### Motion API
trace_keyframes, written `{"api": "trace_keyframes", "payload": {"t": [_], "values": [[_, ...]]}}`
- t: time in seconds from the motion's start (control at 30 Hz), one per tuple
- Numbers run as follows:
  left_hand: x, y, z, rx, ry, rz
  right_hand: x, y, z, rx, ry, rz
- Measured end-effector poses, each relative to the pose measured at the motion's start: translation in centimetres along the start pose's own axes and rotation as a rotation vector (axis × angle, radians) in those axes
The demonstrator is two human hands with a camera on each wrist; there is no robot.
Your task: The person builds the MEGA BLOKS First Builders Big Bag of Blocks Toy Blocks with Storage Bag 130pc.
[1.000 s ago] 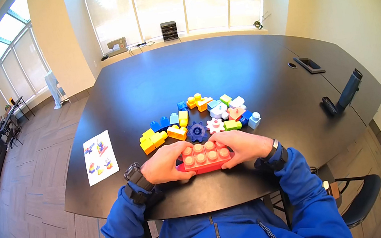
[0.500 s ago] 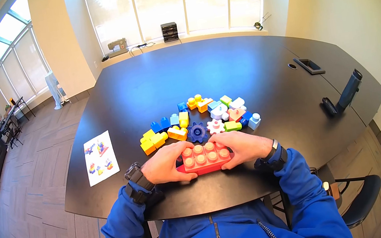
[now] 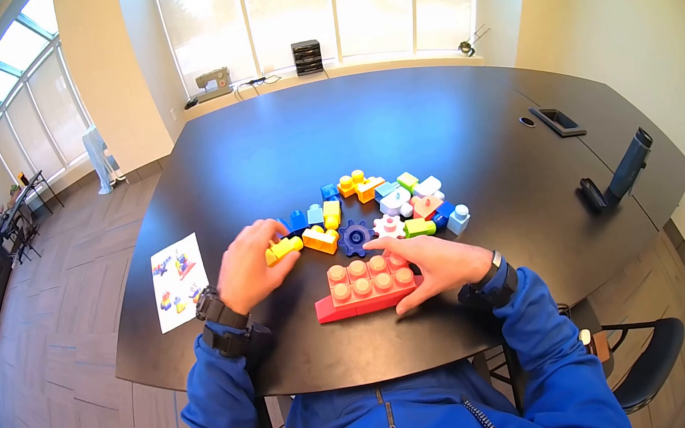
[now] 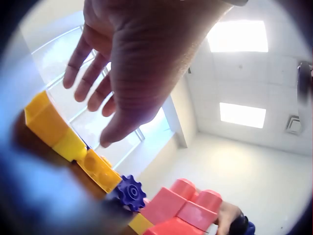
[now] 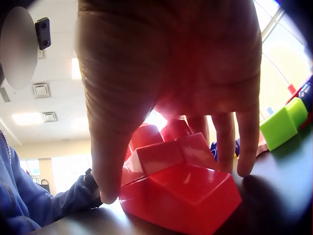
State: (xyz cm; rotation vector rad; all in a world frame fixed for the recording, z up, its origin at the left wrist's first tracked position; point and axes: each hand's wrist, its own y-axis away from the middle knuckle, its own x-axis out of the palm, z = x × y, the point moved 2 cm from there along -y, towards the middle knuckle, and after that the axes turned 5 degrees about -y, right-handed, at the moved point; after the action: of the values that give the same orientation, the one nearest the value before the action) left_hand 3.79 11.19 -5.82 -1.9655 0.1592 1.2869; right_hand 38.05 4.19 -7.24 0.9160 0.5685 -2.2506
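Beside yellow blocks [image 3: 283, 250] hovers the left hand [image 3: 246, 268], astride one eight-studded red stack [image 3: 365, 287] the right hand [image 3: 444, 261], fingers apart.

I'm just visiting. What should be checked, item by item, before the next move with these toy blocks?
1. Red-pink block stack resting on the table: ok.
2. Right hand placed at the stack: ok, thumb and fingers on opposite sides.
3. Right hand gripping firmly: cannot tell; pressure doesn't show.
4. Left hand near the yellow blocks: ok, right beside them.
5. Left hand holding a yellow block: not ok; its fingers look open, with none visibly lifted.
6. Picture sheet face up: ok, its printed pictures show.
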Motion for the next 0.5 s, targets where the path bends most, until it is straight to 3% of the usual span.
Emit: {"api": "trace_keyframes", "payload": {"t": [0.07, 0.13, 0.3, 0.5], "values": [[-0.1, 0.7, 1.2, -0.037, -0.107, 0.002, 0.1, 0.0, -0.2, 0.006, -0.008, -0.002], [0.2, 1.4, 2.1, -0.111, -0.246, 0.179, 0.2, -0.1, -0.4, -0.016, 0.007, 0.001], [1.7, 1.1, 3.0, -0.059, -0.009, 0.264, 0.1, -0.1, -0.3, 0.001, 0.015, 0.007], [2.7, 1.3, 3.0, 0.004, 0.01, 0.255, 0.2, 0.0, -0.2, -0.012, 0.018, -0.002]]}}
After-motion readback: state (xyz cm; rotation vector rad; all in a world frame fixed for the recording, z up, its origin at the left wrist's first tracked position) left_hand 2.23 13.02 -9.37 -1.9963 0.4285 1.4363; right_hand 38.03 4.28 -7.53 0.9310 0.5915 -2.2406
